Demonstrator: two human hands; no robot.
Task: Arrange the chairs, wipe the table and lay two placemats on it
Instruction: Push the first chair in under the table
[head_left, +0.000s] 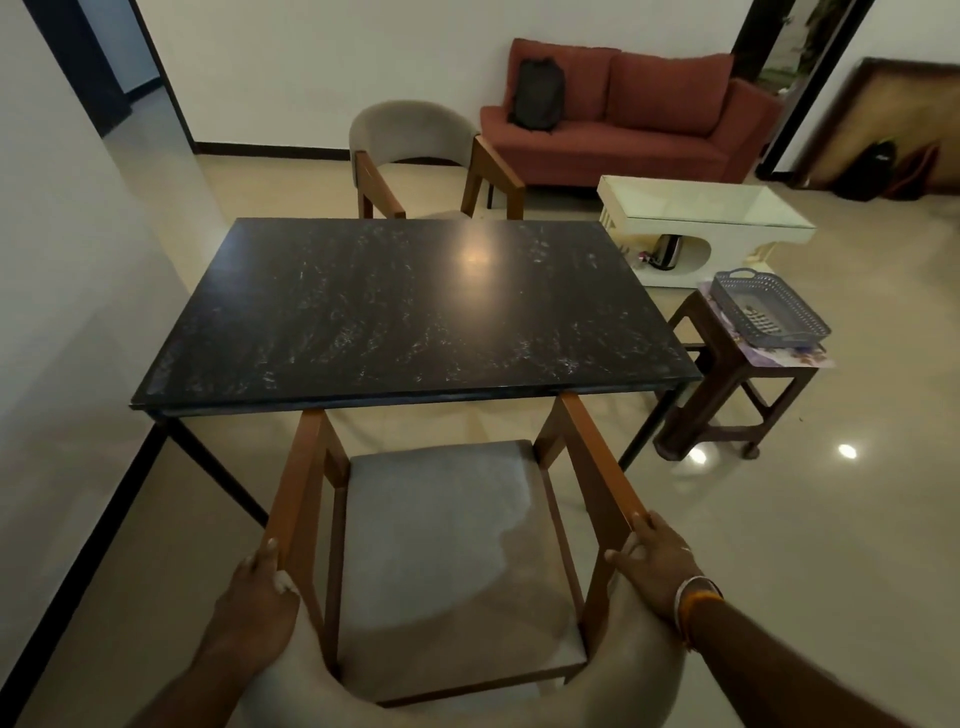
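A black marble-topped table (415, 306) fills the middle of the view, its top bare. Right below me stands a wooden chair with a grey seat (447, 525), its front tucked under the table's near edge. My left hand (257, 592) grips the chair's left armrest where it meets the backrest. My right hand (657, 564) grips the right armrest at the same spot. A second chair with a curved grey back (415, 135) stands at the table's far side, facing me. A patterned mat (810, 356) lies under a basket on the stool at right.
A brown stool (727, 395) with a grey plastic basket (769, 309) stands by the table's right end. Behind it is a white coffee table (706, 208), and a red sofa (623, 119) with a black backpack is along the far wall. A wall runs close on the left.
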